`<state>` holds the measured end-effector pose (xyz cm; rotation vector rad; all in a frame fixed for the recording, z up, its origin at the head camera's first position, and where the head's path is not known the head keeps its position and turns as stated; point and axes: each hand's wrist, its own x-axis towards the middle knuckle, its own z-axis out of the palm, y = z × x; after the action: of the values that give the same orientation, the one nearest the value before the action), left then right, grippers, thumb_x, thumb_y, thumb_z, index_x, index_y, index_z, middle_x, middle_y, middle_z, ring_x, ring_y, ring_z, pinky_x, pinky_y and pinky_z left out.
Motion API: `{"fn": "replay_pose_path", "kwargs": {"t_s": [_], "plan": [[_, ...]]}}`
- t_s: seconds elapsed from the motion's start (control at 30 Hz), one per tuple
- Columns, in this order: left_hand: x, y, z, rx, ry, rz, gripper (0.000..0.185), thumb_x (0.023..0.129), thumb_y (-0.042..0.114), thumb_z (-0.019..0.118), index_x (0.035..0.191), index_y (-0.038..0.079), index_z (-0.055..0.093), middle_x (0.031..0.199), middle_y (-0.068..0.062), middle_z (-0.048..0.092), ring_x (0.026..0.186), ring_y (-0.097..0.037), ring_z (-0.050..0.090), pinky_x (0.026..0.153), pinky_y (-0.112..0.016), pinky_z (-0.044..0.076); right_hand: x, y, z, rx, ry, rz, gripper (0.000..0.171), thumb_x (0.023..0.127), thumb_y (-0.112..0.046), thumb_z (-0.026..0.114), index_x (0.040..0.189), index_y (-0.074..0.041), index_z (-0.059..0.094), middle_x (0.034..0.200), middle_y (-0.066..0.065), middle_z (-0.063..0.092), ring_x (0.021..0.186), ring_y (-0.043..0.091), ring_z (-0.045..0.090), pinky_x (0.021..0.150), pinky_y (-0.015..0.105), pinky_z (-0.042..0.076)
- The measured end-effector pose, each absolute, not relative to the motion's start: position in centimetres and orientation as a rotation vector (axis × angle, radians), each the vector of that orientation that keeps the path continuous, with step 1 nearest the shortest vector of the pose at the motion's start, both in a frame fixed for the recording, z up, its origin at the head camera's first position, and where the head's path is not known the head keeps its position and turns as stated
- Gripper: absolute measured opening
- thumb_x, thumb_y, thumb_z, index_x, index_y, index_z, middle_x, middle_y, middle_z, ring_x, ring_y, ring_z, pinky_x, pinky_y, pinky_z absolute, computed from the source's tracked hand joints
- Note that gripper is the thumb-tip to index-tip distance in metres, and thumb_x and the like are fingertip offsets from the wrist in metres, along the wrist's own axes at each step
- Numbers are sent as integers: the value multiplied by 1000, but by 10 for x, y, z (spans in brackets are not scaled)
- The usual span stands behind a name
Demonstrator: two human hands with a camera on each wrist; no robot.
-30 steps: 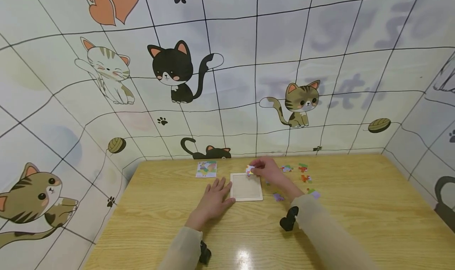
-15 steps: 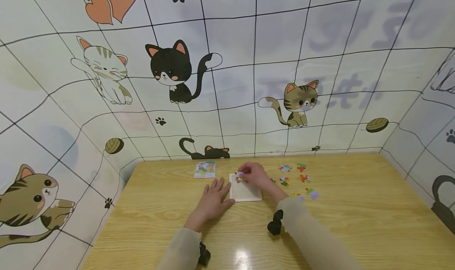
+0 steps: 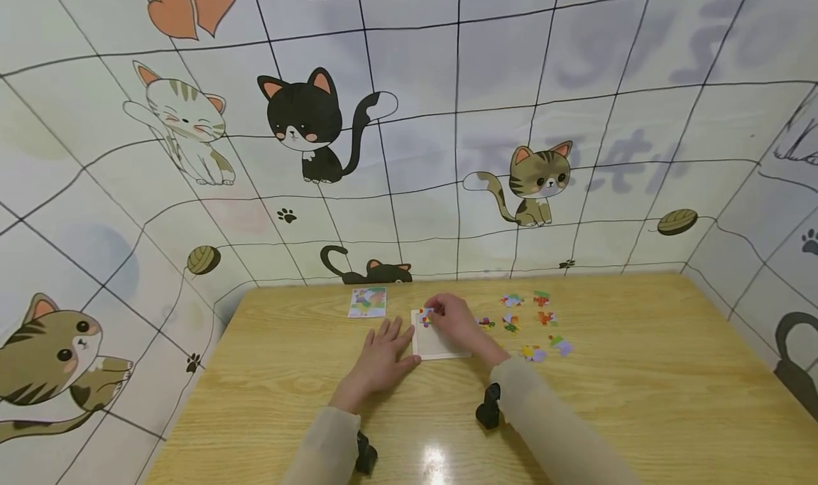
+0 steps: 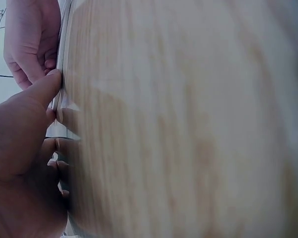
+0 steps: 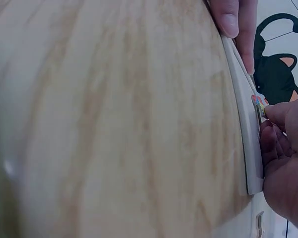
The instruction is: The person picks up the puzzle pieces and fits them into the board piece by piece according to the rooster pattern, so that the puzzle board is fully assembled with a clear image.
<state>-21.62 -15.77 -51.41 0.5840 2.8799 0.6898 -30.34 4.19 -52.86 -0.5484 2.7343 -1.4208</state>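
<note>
A pale square puzzle frame [image 3: 441,358] lies on the wooden table. My right hand [image 3: 455,322] pinches a colourful jigsaw piece [image 3: 424,318] at the frame's far left corner. In the right wrist view the same piece [image 5: 260,101] shows between thumb and fingers, tilted above the frame's rim [image 5: 244,124]. My left hand [image 3: 380,361] rests flat beside the frame with its fingers spread, thumb and fingertips touching the frame's left edge. In the left wrist view, its thumb [image 4: 44,91] lies against the rim.
Several loose jigsaw pieces [image 3: 545,319] lie to the right of the frame. A small picture card [image 3: 368,302] lies at the back left. A wall covering with cartoon cats [image 3: 307,130] stands behind the table [image 3: 639,371].
My right hand has moved left with the jigsaw piece, from beyond the frame's far edge to its far left corner. The left hand has stayed at the frame's left edge.
</note>
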Motion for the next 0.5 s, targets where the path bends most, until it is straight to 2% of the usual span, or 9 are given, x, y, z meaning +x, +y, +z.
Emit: {"fn": "replay_pose_path", "kwargs": {"t_s": [0.27, 0.5], "plan": [[-217, -158, -515, 575, 2877, 714, 64, 104, 41, 59, 155, 6, 45, 165, -24, 25, 152, -47, 15, 119, -67, 10, -293, 35, -527, -595, 2834, -1324, 17, 96, -6, 67, 111, -1, 73, 97, 6, 59, 84, 18, 57, 77, 36, 51], [-218, -158, -516, 590, 2878, 755, 63, 103, 39, 60, 153, 3, 47, 163, -27, 26, 152, -48, 16, 117, -70, 11, -290, 34, -526, -567, 2861, -1305, 17, 98, -5, 66, 113, -2, 73, 105, 7, 61, 91, 21, 62, 82, 40, 54]]}}
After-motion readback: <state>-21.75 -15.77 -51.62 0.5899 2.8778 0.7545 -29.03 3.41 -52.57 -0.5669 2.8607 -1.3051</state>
